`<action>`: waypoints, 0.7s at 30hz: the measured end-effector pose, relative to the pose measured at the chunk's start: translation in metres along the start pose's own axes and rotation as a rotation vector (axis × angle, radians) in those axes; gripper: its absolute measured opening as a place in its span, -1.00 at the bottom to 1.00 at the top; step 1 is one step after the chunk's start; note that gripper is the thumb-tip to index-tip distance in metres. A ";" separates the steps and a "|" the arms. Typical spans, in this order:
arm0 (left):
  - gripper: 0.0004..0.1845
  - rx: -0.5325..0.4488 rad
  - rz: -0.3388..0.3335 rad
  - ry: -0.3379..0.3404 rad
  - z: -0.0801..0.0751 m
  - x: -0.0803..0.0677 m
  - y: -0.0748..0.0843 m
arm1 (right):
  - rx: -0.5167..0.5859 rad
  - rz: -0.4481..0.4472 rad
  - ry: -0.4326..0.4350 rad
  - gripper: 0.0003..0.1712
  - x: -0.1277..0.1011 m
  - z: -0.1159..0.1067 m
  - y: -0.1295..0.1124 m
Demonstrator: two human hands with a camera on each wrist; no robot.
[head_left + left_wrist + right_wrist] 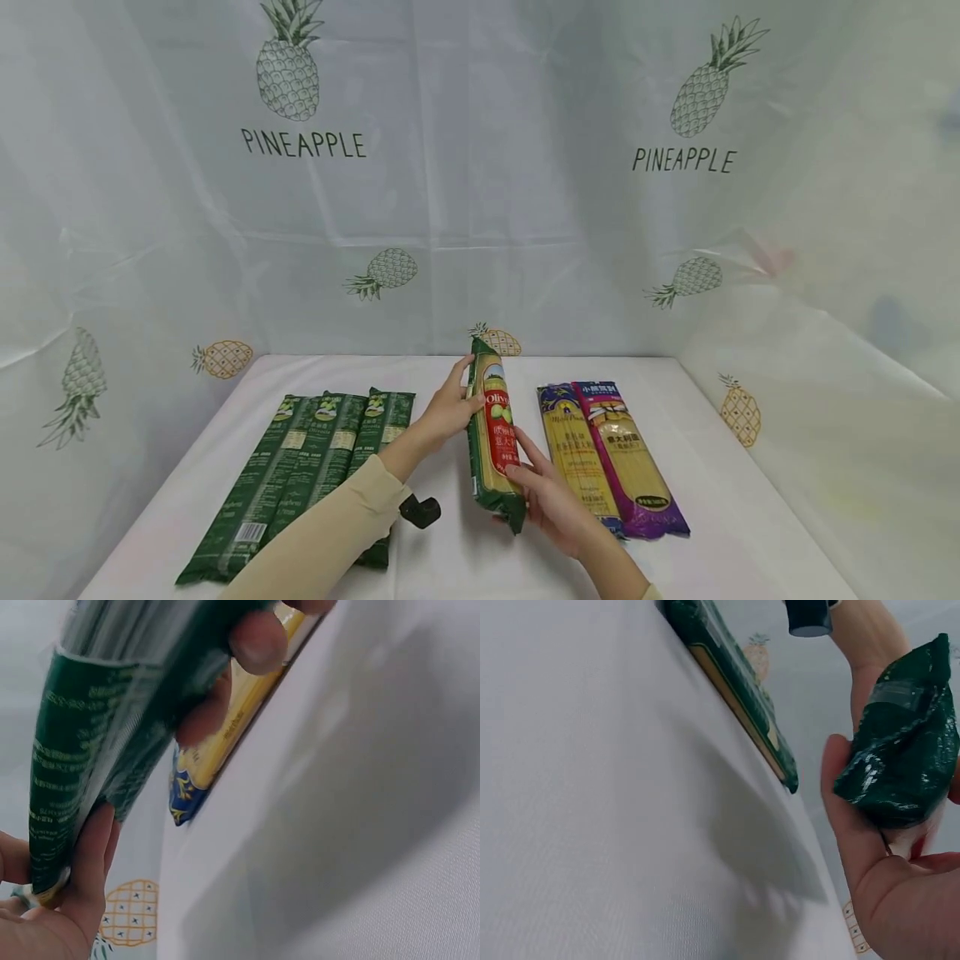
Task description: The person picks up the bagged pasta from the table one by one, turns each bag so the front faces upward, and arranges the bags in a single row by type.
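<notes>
A long spaghetti packet (495, 433), green with a red label, is held tilted above the white table (465, 558) in the head view. My left hand (450, 408) grips its upper part from the left. My right hand (551, 500) cups its lower end, thumb across the front. In the left wrist view, my left hand (90, 862) wraps the green packet (82, 750). From the right wrist camera, the packet's crimped green end (904, 757) rests in my right hand (870, 862).
Three dark green packets (315, 458) lie side by side on the left; their edge (727, 675) shows in the right wrist view. A blue-and-yellow packet (577, 454) and a purple packet (630, 458) lie to the right. A pineapple-print cloth (480, 208) walls the table.
</notes>
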State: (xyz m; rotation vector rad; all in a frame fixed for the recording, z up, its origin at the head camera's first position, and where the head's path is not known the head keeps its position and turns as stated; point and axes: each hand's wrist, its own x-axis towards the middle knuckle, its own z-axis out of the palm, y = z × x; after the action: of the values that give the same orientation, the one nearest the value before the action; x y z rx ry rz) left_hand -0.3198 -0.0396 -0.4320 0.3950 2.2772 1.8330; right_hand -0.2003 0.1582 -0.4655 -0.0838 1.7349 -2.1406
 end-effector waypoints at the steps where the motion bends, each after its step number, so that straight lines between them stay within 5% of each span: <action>1: -0.20 -0.005 -0.005 -0.007 0.000 0.000 0.000 | -0.008 -0.006 0.006 -0.03 0.000 0.000 0.000; 11: -0.17 -0.042 -0.049 -0.063 -0.002 0.002 0.001 | -0.163 -0.112 0.113 0.02 0.004 0.006 0.004; 21: -0.12 0.146 -0.028 -0.032 -0.003 -0.003 0.009 | -0.285 -0.192 0.240 0.02 0.005 0.015 0.006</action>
State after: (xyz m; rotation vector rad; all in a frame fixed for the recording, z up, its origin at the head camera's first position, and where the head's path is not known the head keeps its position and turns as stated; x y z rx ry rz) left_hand -0.3171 -0.0417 -0.4230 0.4090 2.3899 1.6407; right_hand -0.1988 0.1421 -0.4690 -0.0746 2.2475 -2.0877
